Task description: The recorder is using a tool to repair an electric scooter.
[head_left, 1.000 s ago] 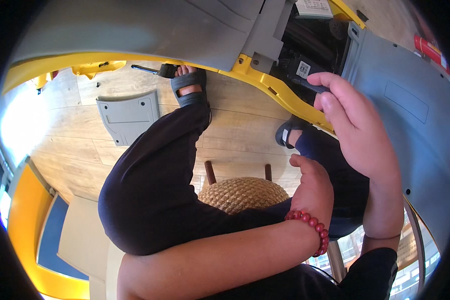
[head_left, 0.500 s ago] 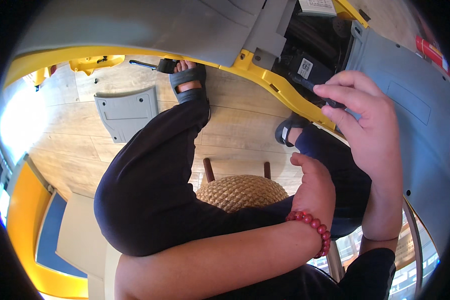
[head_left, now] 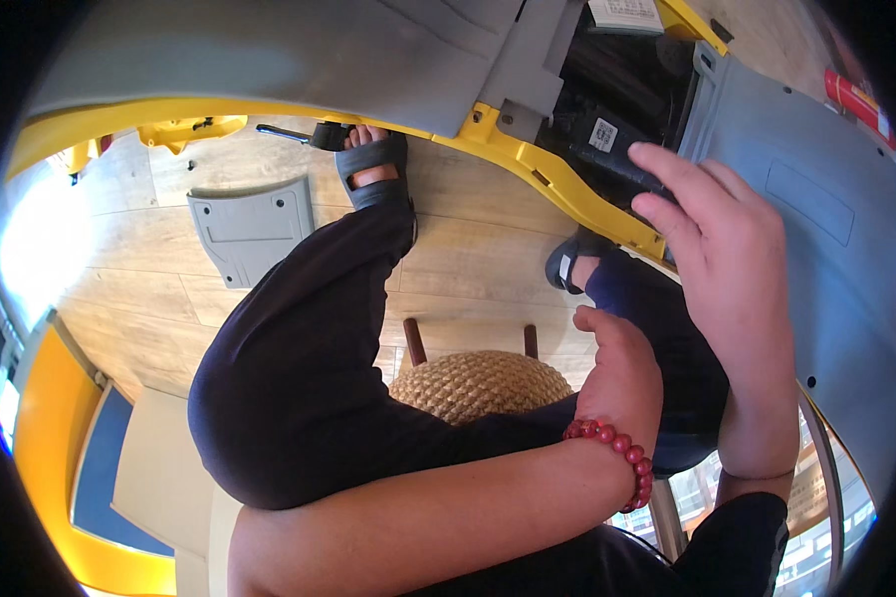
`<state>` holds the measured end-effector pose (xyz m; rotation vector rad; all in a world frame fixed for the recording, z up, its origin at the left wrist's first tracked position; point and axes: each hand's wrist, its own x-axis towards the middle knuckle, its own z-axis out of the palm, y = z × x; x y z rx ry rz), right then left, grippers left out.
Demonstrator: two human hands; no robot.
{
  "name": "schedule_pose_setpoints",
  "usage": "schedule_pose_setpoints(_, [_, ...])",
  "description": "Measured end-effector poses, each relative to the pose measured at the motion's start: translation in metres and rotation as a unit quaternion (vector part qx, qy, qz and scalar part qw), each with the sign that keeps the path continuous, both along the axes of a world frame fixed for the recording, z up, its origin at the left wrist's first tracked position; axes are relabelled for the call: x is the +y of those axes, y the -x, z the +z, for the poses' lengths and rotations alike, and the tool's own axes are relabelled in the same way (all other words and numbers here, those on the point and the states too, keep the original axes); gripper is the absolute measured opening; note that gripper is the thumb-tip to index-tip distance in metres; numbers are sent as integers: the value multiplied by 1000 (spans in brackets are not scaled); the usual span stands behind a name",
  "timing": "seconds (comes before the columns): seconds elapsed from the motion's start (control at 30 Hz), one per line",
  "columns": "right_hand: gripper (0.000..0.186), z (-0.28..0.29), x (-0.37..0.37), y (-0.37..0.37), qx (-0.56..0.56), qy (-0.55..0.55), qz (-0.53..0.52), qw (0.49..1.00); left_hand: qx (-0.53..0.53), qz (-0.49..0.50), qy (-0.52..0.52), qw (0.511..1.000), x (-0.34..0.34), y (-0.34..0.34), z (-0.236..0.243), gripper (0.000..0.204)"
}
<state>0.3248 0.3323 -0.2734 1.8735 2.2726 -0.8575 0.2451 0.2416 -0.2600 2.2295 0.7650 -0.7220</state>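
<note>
My right hand (head_left: 722, 224) is at the opening of a large grey-and-yellow body (head_left: 348, 60). Its thumb and index finger curve round a black, handle-like piece (head_left: 659, 187), mostly hidden by the fingers. Just beyond the fingertips, inside the dark opening, sits a black box with a white label (head_left: 603, 135). My left forearm, with a red bead bracelet, crosses over my lap. Beside my right knee rests my left hand (head_left: 625, 363), its thumb raised; the other fingers are hidden, and I see nothing held there.
A grey panel (head_left: 252, 229) with screw holes lies on the wooden floor, near a yellow part (head_left: 194, 129). A woven stool (head_left: 483, 383) stands between my legs. On the right are a large blue-grey panel (head_left: 806, 219) and a red cylinder (head_left: 856, 98).
My right hand has shifted slightly, its index finger rising and straightening away from the thumb. The labelled black box shows a little more. My left hand stays nearly still.
</note>
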Motion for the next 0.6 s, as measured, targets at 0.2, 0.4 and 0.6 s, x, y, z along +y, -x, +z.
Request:
schedule_pose_setpoints(0.2, [28,4,-3,0,-11,3,53,999,6,-2,2,1000,-2,-3,-2,35])
schedule_pose_setpoints(0.4, [23,8,1,1,0,4,76,997,33,16,-4,999,-7,-11,-4,35])
schedule_pose_setpoints(0.6, [17,-7,0,-1,-36,-17,30,999,0,-21,16,1000,3,-1,0,35])
